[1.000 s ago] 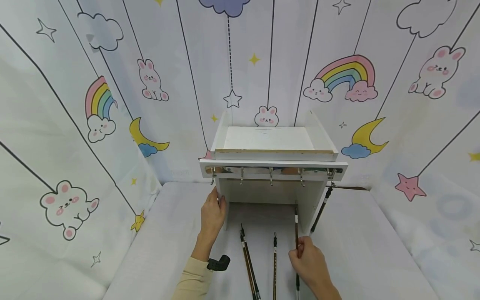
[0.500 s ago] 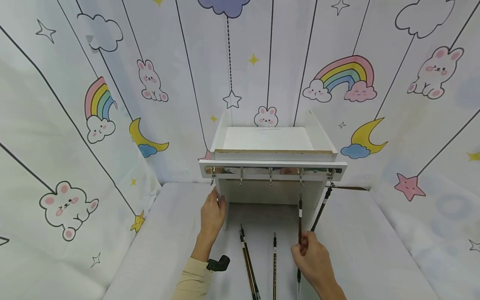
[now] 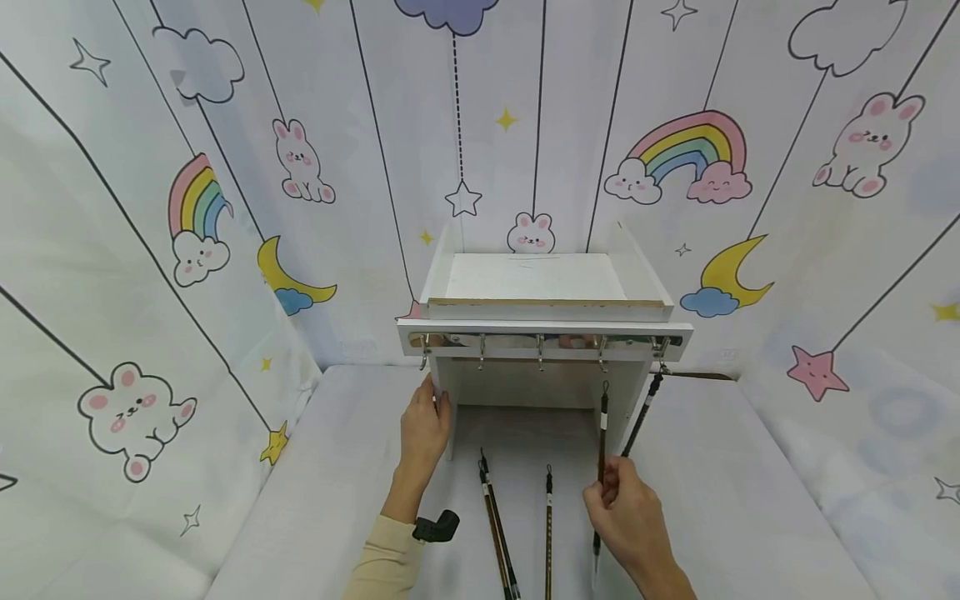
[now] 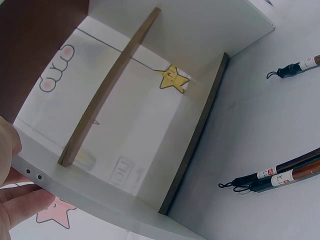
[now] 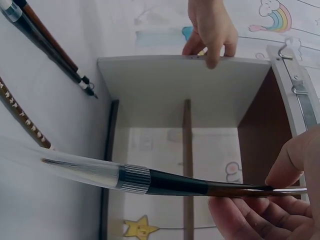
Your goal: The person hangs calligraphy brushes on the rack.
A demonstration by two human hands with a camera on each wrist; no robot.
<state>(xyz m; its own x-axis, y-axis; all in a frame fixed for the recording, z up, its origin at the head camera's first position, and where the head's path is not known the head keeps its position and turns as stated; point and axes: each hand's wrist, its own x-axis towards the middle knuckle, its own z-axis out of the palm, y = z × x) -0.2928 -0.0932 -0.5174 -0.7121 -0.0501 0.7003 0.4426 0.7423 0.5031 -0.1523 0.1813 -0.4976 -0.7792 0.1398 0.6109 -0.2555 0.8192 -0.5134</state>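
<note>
Left wrist view gives me the labels best: two lying brushes [image 4: 307, 171] carry white stickers [image 4: 283, 178] with dark characters and a small red mark, too small for me to read. Beside them on the white tabletop [image 3: 720, 467] lies a single brush [image 3: 549, 533]; from the right wrist I see pale characters down its brown handle, also not readable. The right hand [image 3: 630, 508] has its grip closed on the held brush [image 5: 175, 183], pinching the glossy wooden handle below the hooks; its pale, pointed bristles sit inside a clear cap [image 5: 85, 172], next to a dark ribbed collar. The left hand [image 3: 425, 429] has its grip on the side panel of the white rack [image 3: 442, 412]. Five curved metal hooks [image 3: 482, 350] line a shiny strip, and a dark hanging brush [image 3: 642, 412] is at the rightmost one.
</note>
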